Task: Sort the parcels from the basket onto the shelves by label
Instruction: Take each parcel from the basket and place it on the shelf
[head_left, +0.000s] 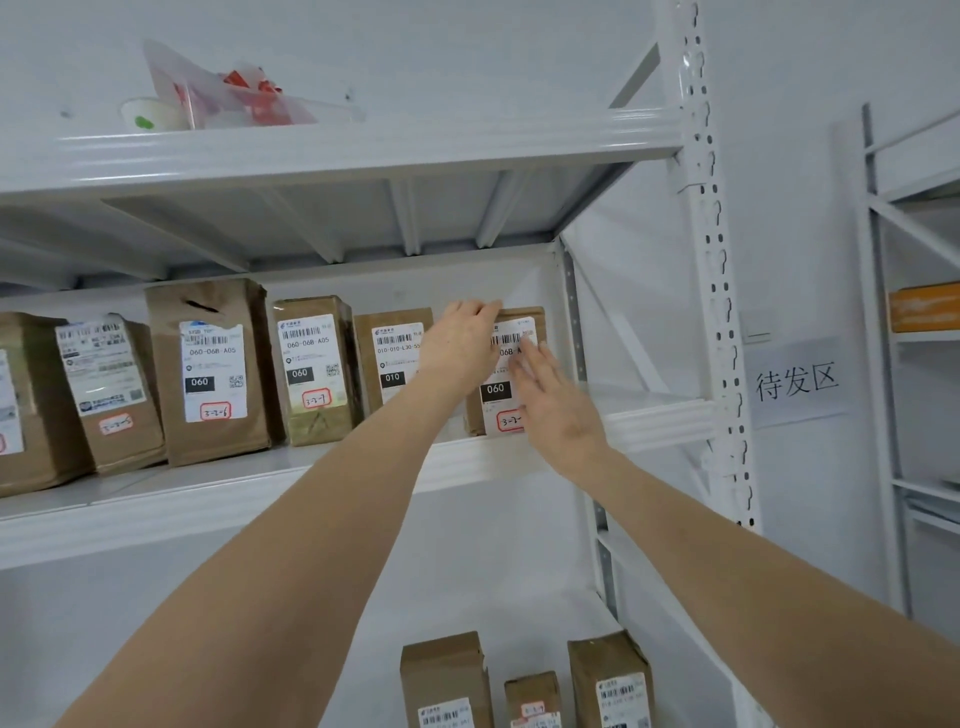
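Observation:
A brown paper parcel (522, 325) with a white label marked 060 stands upright at the right end of a row on the middle shelf (218, 488). My left hand (465, 340) grips its top left edge. My right hand (556, 405) lies flat against its front label, fingers spread. To its left stands a parcel marked 010 (390, 358), then two marked 060 (311, 369) (210, 371), then more brown parcels (111, 392). The basket is not in view.
The white rack upright (714, 270) stands just right of the parcel. Three brown parcels (447, 680) stand on the shelf below. A paper cup and a clear bag (228, 93) lie on the top shelf. A paper sign (797, 382) hangs on the wall; a second rack (883, 364) stands at far right.

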